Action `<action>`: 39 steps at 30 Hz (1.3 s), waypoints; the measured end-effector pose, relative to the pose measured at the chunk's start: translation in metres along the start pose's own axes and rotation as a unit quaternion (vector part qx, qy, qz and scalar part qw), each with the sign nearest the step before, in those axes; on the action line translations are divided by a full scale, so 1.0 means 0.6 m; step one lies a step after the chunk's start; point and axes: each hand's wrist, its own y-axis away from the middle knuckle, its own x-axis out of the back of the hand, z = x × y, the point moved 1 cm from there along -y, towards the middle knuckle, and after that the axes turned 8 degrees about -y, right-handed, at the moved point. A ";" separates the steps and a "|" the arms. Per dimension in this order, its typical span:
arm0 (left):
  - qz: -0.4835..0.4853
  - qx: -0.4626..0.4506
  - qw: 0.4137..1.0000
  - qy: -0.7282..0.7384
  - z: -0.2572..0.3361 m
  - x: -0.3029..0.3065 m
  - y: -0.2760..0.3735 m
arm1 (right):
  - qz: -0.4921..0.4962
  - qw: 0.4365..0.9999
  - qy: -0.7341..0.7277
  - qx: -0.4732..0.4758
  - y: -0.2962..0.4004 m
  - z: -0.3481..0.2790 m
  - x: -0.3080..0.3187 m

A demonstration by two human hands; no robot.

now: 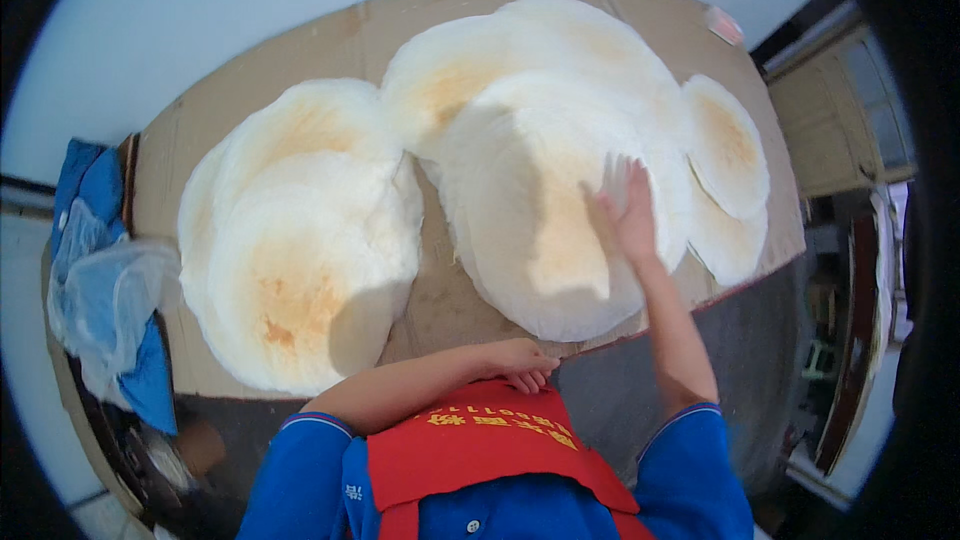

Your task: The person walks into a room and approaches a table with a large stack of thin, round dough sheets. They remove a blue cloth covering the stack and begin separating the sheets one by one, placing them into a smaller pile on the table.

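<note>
Large round flatbreads with browned centres lie in overlapping piles on a cardboard-covered table (442, 300). My right hand (628, 210), fingers spread and slightly blurred, is over the right part of the middle pile (562, 240); whether it touches the top bread cannot be told. Nothing shows in its grasp. My left hand (529, 366) rests near the table's front edge, just above my red apron (465, 457), with its fingers bent and nothing visible in them. Nearest my left arm is the left pile of flatbreads (292, 300). Two smaller overlapping flatbreads (727, 150) lie at the right.
Blue cloth (154, 382) and a clear plastic bag (116, 285) sit against the table's left end. A small pink and white item (724, 25) lies at the back right corner. A pale wall stands behind the table. A light green stool (814, 360) is on the right.
</note>
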 end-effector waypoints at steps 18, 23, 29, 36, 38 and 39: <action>0.825 0.090 0.425 -0.361 -0.252 0.215 0.331 | -0.306 0.806 -0.502 -0.061 0.107 -0.329 -0.294; 0.769 -0.009 0.536 -0.348 -0.243 0.126 0.270 | -0.418 0.728 -0.467 -0.277 0.069 -0.382 -0.335; 0.822 -0.115 0.519 -0.205 -0.211 0.103 0.225 | -0.461 0.692 -0.523 -0.187 0.067 -0.393 -0.323; 0.844 -0.117 0.508 0.129 -0.155 0.095 0.301 | -0.487 0.549 -0.649 -0.202 0.111 -0.457 -0.310; 0.872 -0.077 0.473 0.096 -0.192 0.088 0.356 | -0.449 0.578 -0.650 -0.203 0.105 -0.446 -0.314; 0.897 -0.085 0.427 0.073 -0.224 0.077 0.396 | -0.450 0.587 -0.637 -0.217 0.101 -0.431 -0.315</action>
